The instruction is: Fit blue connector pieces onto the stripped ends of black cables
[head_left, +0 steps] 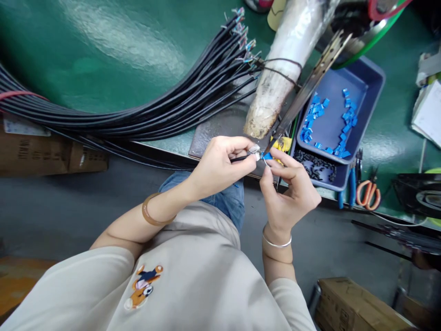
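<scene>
My left hand (227, 161) pinches the end of a black cable (239, 158) between thumb and fingers, just below the tip of a plastic-wrapped tube (262, 119). Thin wires come out of the cable end. A small blue connector (268, 156) is at those wires, between the two hands. My right hand (287, 184) is closed on a thin wire (265, 162) close to the connector. A metal bar (303, 101) slants down to the same spot, with a yellow piece (283, 144) beside it.
A cable bundle (155, 115) spans the green table (120, 46) at left. Right of the bar, a blue-grey tray (370, 101) holds blue connectors (347, 115); small black parts (313, 165) lie below. Orange-handled scissors (368, 195) and blue-handled pliers (352, 186) lie beside it.
</scene>
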Available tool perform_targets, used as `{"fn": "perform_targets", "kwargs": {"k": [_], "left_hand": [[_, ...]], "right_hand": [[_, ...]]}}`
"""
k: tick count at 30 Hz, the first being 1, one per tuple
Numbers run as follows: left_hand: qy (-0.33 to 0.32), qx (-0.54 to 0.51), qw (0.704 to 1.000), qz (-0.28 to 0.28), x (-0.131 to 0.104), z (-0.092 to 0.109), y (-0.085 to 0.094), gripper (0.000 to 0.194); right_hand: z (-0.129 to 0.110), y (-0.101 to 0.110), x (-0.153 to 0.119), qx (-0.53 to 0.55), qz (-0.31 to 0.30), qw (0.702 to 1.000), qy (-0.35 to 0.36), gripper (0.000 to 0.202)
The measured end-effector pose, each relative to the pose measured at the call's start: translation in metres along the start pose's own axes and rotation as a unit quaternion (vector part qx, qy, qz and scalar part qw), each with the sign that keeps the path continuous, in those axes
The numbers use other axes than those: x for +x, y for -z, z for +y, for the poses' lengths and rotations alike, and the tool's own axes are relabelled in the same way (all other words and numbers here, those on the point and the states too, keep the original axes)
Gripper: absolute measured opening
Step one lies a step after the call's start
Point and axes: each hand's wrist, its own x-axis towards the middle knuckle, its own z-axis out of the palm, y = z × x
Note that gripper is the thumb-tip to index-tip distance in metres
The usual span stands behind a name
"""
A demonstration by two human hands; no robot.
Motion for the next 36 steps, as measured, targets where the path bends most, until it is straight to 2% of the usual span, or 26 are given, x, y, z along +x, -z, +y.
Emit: {"fn": "perform_targets", "kwargs": {"k": [6, 13, 22, 27, 31, 33, 36], "left_hand": [[-0.005, -0.002, 1.0, 0.008, 0.0, 0.007, 0.0, 0.011], [0.028, -0.009, 0.999, -0.025, 0.002, 0.002, 0.003, 0.013], [0.015, -0.014, 1.0, -0.02, 0.002, 0.008, 0.003, 0.012], [0.065, -0.056, 0.994, -0.062, 0.003, 0.004, 0.004, 0.011], [0.094, -0.083, 0.989, -0.08, 0.002, 0.004, 0.008, 0.013], [0.104, -0.097, 0.985, -0.101, 0.001, 0.005, 0.011, 0.018], [0.116, -0.116, 0.977, -0.137, 0.001, 0.007, 0.016, 0.024]], "right_hand": [[-0.005, 0.002, 0.004, -0.027, 0.009, 0.999, 0.024, 0.012], [-0.001, 0.001, -0.001, -0.032, 0.002, 0.999, 0.013, 0.016], [-0.006, 0.001, 0.004, -0.057, 0.026, 0.997, 0.034, 0.016], [-0.004, -0.002, -0.001, -0.066, 0.021, 0.996, 0.062, 0.018], [-0.003, -0.002, -0.004, -0.098, 0.039, 0.991, 0.083, 0.018], [-0.003, -0.001, -0.004, -0.099, 0.048, 0.991, 0.077, 0.018], [-0.005, 0.002, -0.004, -0.065, 0.028, 0.997, 0.028, 0.016]]}}
